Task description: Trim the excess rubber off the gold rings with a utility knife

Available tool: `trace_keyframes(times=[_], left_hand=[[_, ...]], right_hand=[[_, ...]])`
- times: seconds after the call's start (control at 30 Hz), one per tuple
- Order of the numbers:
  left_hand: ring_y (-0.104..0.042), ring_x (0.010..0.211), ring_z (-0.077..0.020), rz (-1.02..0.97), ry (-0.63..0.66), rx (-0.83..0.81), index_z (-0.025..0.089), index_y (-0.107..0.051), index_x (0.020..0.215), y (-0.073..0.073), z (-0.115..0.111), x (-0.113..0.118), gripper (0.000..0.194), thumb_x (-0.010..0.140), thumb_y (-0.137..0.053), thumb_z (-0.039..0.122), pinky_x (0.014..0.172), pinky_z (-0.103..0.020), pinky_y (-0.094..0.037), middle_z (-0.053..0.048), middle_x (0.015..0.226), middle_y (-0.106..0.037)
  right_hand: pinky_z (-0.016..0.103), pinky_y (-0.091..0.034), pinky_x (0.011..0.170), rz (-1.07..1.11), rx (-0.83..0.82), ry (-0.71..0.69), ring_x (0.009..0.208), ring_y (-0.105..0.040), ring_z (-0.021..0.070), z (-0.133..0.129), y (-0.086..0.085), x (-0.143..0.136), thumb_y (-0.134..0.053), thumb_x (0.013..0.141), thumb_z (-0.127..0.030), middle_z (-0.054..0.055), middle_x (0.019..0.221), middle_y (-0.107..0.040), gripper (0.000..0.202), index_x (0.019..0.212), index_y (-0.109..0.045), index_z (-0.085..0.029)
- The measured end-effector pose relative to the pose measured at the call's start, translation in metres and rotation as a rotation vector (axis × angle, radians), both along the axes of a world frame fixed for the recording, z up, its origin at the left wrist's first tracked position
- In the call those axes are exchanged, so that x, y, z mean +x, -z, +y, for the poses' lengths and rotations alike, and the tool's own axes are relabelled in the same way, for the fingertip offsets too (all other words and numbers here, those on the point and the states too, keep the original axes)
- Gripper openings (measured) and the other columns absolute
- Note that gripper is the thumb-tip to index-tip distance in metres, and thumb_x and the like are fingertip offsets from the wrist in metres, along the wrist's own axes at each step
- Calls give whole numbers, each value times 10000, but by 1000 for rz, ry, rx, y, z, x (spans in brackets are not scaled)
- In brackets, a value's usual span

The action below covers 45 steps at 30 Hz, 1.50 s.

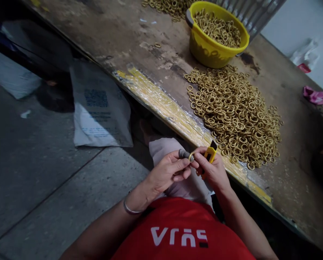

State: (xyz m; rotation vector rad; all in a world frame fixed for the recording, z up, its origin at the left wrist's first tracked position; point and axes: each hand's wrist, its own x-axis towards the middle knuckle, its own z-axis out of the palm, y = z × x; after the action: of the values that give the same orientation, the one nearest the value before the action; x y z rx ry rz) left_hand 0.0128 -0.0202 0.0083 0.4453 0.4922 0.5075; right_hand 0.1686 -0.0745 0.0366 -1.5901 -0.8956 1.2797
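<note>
Between my hands, just off the table's front edge, is a gold-coloured ring (191, 156). My left hand (172, 168) pinches the ring; a dark grey wrap covers one of its fingertips. My right hand (214, 169) is closed around a yellow utility knife (210, 154), its dark blade pointing up and away from me. The fingertips of that hand also touch the ring's right side. Beyond my hands a large heap of similar rings (237, 112) lies on the table.
A yellow tub (215, 54) full of rings stands behind the heap, and more rings (172, 9) lie at the back. Clear tape covers a yellow strip along the edge of the worn table (139, 43). A white sack (101, 108) stands on the floor at left. A pink bag (316, 95) lies far right.
</note>
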Motion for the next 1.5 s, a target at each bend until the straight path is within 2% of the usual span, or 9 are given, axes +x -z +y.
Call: trace_keyframes(times=[0.2,0.37,0.6,0.93,1.07,1.17,1.27,1.37,1.5], left_hand=[[-457,487,-49,83,-9,52,125,-650,800,-13,0,-3,365,717,-857,413,366,-147,-229,-14,710,-627],[-398,503,-53,171,-29,232,143,-605,793,-12,-8,1,370,806,-767,475,403,-162,-231,26,642,-521],[-342,537,-72,265,-31,446,160,-587,850,-3,-18,3,325,889,-694,464,472,-198,-268,44,646,-442],[-370,579,-112,419,-64,652,178,-563,800,-11,-18,2,304,918,-634,449,532,-242,-310,26,652,-465],[-440,637,-152,515,-95,898,187,-585,739,-26,-22,3,212,893,-652,316,603,-275,-356,0,668,-512],[-501,700,-185,360,28,1019,190,-596,715,-36,-29,7,203,887,-648,284,661,-306,-399,-46,736,-578],[-455,647,-154,290,175,865,184,-562,711,-32,-28,9,247,896,-636,330,603,-281,-374,-19,697,-524],[-334,547,-99,292,119,489,180,-517,719,-17,-20,7,341,871,-660,450,483,-222,-261,37,620,-413],[-338,499,-60,228,40,167,165,-532,770,-2,-10,5,359,793,-755,445,425,-179,-171,30,636,-485]], right_hand=[[276,-472,724,-649,296,-227,784,-616,166,-11,-12,5,-531,958,-231,40,847,-657,145,933,-672,-208],[265,-455,687,-1041,205,-359,777,-631,180,-23,-14,11,-487,869,-72,68,922,-678,289,1063,-667,-188],[261,-458,693,-1083,170,-380,792,-648,189,-28,-12,15,-477,829,-43,66,923,-693,329,1062,-658,-188],[265,-445,686,-1087,184,-340,783,-658,193,-36,-7,13,-480,822,-40,61,916,-699,308,1030,-648,-193],[276,-396,637,-1180,16,-388,745,-654,199,-22,-6,12,-484,844,-47,73,919,-716,263,1002,-638,-191],[294,-356,620,-1266,-182,-394,726,-644,213,-5,-5,19,-478,876,-54,100,891,-719,216,965,-637,-172],[290,-354,645,-1291,-170,-353,768,-640,210,3,-4,31,-491,867,-59,85,885,-710,211,950,-644,-177],[286,-351,639,-1353,-140,-258,777,-630,199,0,-2,46,-499,847,-58,78,936,-700,225,954,-653,-180],[299,-330,597,-1486,-238,-164,718,-616,195,-8,5,65,-511,874,-96,103,970,-693,208,1000,-666,-156]])
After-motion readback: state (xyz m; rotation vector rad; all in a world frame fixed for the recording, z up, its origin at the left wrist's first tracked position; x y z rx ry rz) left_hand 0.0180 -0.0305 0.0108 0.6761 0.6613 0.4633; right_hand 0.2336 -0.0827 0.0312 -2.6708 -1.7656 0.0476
